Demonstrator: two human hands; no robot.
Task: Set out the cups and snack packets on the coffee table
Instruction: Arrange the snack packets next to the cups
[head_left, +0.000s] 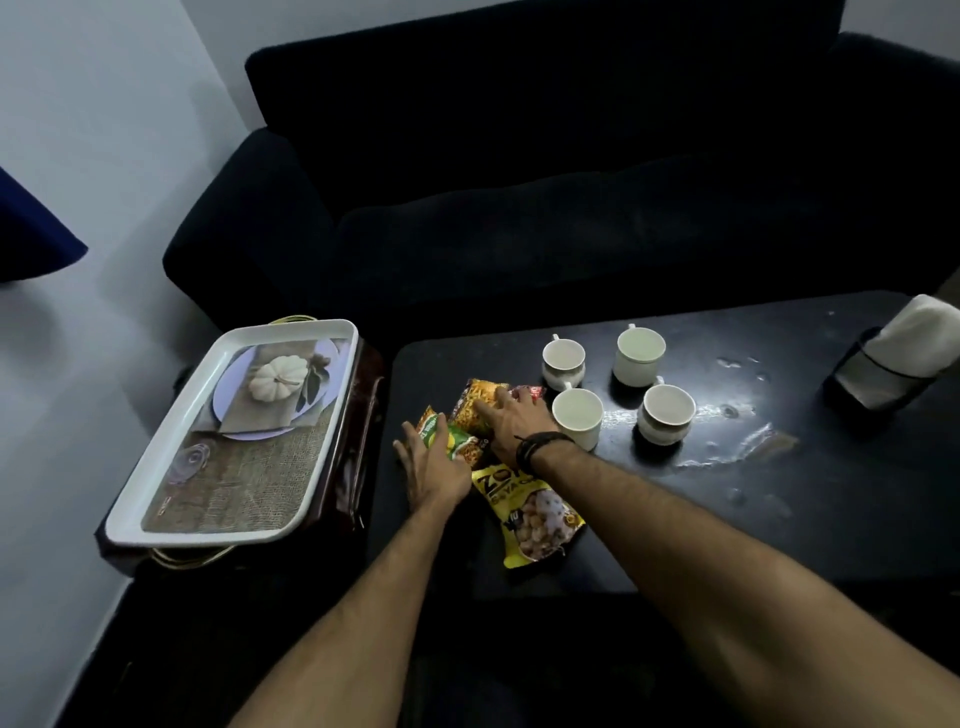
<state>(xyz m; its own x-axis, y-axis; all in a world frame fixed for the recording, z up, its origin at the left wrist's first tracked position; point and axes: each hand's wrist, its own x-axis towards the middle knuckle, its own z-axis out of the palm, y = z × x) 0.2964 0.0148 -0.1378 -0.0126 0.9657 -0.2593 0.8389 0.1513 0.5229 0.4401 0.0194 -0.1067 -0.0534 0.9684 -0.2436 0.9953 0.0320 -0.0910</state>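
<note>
Several white cups stand in two rows on the black coffee table (675, 519); the nearest cup (577, 418) is just right of my right hand. Several snack packets lie bunched near the table's left end. My right hand (514, 423) rests flat on an orange packet (475, 402), with a red packet (530, 392) poking out beyond the fingers. My left hand (431, 467) touches the left side of a green and yellow packet (449, 439), fingers spread. A larger yellow packet (535, 512) lies nearer to me, partly under my right wrist.
A white tray (322, 332) with a pumpkin picture sits on a small dark stand left of the table. A dark sofa (519, 208) runs along the far side. A black holder with white tissue (893, 358) stands at the table's right end. Wet streaks (737, 415) mark the tabletop.
</note>
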